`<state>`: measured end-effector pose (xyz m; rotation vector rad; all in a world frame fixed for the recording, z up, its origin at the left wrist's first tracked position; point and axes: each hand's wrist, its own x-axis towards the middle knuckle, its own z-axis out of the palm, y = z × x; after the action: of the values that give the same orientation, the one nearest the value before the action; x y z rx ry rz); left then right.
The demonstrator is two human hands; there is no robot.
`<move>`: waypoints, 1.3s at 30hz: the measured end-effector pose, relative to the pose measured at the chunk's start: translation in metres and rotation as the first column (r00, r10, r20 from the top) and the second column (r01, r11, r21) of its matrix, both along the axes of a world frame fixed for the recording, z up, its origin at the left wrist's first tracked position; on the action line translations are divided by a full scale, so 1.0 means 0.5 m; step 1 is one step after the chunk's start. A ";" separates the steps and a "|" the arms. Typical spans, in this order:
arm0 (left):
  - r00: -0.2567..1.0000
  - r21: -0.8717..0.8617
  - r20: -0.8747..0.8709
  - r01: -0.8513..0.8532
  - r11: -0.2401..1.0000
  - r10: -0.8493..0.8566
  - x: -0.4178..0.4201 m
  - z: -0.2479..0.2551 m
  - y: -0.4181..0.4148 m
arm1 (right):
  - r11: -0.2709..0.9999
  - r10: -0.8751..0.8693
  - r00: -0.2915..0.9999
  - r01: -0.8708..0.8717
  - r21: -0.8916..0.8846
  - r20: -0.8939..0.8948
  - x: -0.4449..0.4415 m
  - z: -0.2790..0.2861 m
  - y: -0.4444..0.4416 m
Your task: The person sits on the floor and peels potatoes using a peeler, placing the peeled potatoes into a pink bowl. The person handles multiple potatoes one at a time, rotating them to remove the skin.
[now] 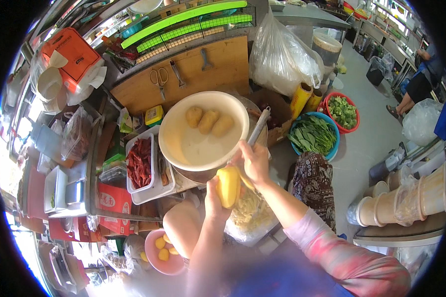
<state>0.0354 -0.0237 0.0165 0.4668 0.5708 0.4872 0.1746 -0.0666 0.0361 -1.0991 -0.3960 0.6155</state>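
My left hand (215, 204) grips a peeled yellow potato (228, 186) upright, in front of my body. In my right hand (256, 163) is a peeler with a long metal handle (259, 126); its head is mostly hidden by the fingers, close to the potato's upper right side. A strip of peel (246, 180) hangs beside the potato. Below both hands, a plastic bag holds a heap of peelings (251, 211). Just beyond them stands a large cream basin (167, 148) with three unpeeled potatoes (208, 121). Several peeled potatoes (163, 254) lie in a pink basin (154, 261) at lower left.
Left of the cream basin is a white tray of dried red chillies (139, 163). Scissors (159, 81) hang on a wooden board (223, 70). To the right are leafy greens (314, 133) in a blue basin and chopped greens (342, 111) in a red one. A person (420, 81) is at far right.
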 end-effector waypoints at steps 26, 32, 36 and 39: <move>0.972 0.292 0.135 0.145 0.945 -0.191 -0.002 -0.004 -0.013 | 0.993 0.035 0.960 -0.065 -0.099 -0.277 0.009 0.044 -0.044; 0.961 0.158 0.193 0.167 0.973 -0.196 -0.002 -0.004 -0.011 | 0.991 0.127 0.984 -0.120 0.055 -0.128 -0.006 0.038 -0.043; 0.870 0.255 0.339 0.281 0.925 -0.358 -0.010 -0.013 0.008 | 0.994 0.047 0.989 -0.059 -0.087 -0.141 0.017 0.017 -0.037; 0.903 0.245 0.358 0.156 0.957 -0.239 -0.004 -0.003 0.005 | 0.997 0.078 0.937 -0.078 0.013 -0.340 0.020 0.019 -0.042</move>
<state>0.0334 -0.0214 0.0149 0.6078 0.0880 0.4300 0.1844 -0.0876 0.0458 -0.9573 -0.1392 0.8602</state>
